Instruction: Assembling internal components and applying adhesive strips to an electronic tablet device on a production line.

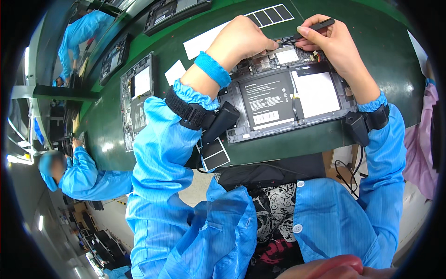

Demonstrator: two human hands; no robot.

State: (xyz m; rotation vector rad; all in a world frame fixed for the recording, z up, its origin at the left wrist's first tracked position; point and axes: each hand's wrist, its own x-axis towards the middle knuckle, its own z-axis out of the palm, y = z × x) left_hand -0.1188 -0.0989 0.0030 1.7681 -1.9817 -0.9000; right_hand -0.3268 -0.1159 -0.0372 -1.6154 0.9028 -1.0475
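An opened tablet [278,100] lies back-up on the green work surface [353,28], showing a black battery, a white panel and a circuit board along its far edge. My left hand [244,39] rests on the board's far left part, fingertips pressed down near a small cable. My right hand [325,39] grips a thin black tool [316,26] like a pen, its tip at the board next to my left fingertips. Both forearms wear blue sleeves with black wrist-strapped devices.
Another opened tablet [138,100] lies to the left, with more further up the belt. White paper slips [204,39] and black-and-white label strips [272,14] lie behind the tablet, and more labels [214,156] at the near edge. Co-workers in blue sit at left [76,172] and far left [81,35]; a person in pink [420,139] is at right.
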